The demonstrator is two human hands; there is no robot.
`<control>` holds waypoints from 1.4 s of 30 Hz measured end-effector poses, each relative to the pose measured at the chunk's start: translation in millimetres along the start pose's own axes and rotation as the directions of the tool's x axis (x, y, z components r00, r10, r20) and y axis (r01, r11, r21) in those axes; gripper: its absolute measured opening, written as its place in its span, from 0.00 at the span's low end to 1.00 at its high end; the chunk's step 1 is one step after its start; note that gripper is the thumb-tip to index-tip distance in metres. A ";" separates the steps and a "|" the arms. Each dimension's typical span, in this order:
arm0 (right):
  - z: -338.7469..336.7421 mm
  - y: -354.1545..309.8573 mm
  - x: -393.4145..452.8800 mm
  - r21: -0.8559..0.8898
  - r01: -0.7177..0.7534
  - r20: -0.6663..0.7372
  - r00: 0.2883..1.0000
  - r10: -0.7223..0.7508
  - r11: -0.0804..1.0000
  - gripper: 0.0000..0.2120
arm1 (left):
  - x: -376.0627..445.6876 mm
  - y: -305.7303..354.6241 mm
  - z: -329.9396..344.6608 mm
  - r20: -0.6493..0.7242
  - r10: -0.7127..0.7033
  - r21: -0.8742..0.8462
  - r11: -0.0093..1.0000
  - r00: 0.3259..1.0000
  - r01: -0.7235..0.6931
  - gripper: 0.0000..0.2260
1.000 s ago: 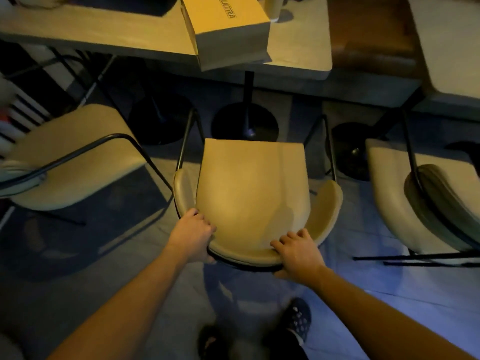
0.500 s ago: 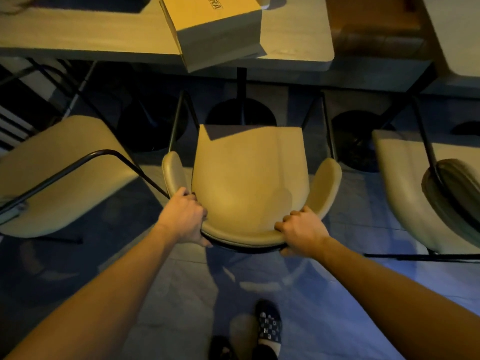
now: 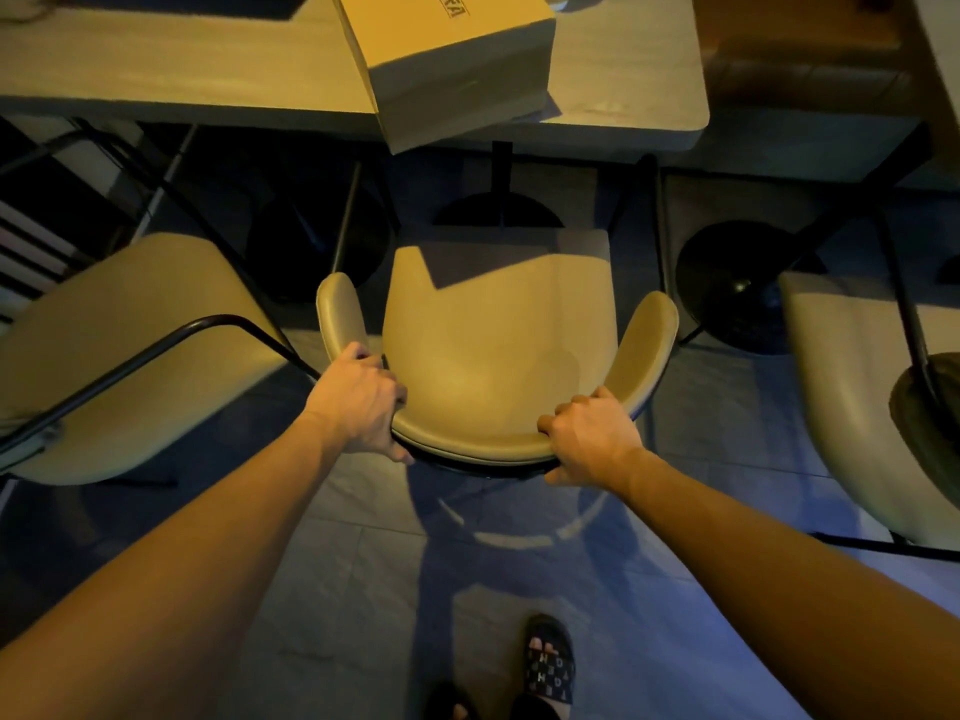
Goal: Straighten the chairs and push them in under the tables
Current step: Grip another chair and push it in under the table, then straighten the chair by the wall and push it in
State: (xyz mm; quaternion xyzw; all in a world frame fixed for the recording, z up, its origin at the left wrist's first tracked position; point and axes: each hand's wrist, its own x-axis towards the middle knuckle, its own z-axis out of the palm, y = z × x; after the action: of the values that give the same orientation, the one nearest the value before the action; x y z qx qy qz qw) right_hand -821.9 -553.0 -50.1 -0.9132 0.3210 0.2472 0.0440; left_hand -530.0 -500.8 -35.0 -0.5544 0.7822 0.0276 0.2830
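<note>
At 12 o'clock from us, the middle chair [image 3: 498,350] faces the table [image 3: 623,96], seat front just under its edge. Our left hand [image 3: 358,402] and right hand [image 3: 592,439] clench its backrest rim. Uneven pushing could skew it into the pedestal base [image 3: 498,213] or the left chair [image 3: 119,356].

Dim amber light, wide-angle edge warping

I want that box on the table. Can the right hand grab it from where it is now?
Probably not yet. The right hand is wrapped around the chair back, and that chair sits between the person and the table. The box lies well beyond, so they'd have to let go and lean in.
</note>
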 end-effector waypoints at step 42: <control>-278.1 -380.8 175.6 0.070 -0.140 -0.309 0.938 0.155 0.988 0.64 | -323.5 -347.1 141.2 -0.249 -0.470 -0.310 0.867 0.847 0.390 0.61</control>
State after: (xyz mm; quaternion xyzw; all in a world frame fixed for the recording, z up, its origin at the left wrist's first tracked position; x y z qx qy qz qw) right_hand -354.7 -417.8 78.8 -0.9130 0.3970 0.0941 -0.0045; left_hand -92.6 -308.1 93.8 -0.7443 0.6622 -0.0287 0.0817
